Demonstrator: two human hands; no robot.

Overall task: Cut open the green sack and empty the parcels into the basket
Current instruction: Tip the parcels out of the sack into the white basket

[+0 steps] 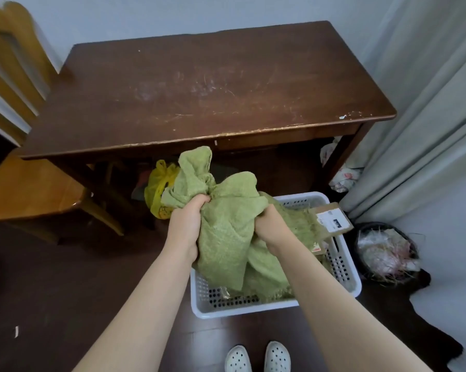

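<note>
A crumpled green woven sack (226,224) hangs over the white perforated basket (344,267) on the floor. My left hand (185,224) grips the sack's upper left bunch, and my right hand (271,226) clutches it just to the right. The sack's frayed lower edge drapes inside the basket. A brown cardboard parcel (331,218) with a white label leans on the basket's far right rim. Another parcel (319,248) peeks out below it, mostly hidden by the sack.
A dark wooden table (199,89) stands right behind the basket. Under it sits a yellow plastic bag (156,194). A wooden chair (25,183) is at the left, a black bin (387,251) with trash and a curtain (428,116) at the right.
</note>
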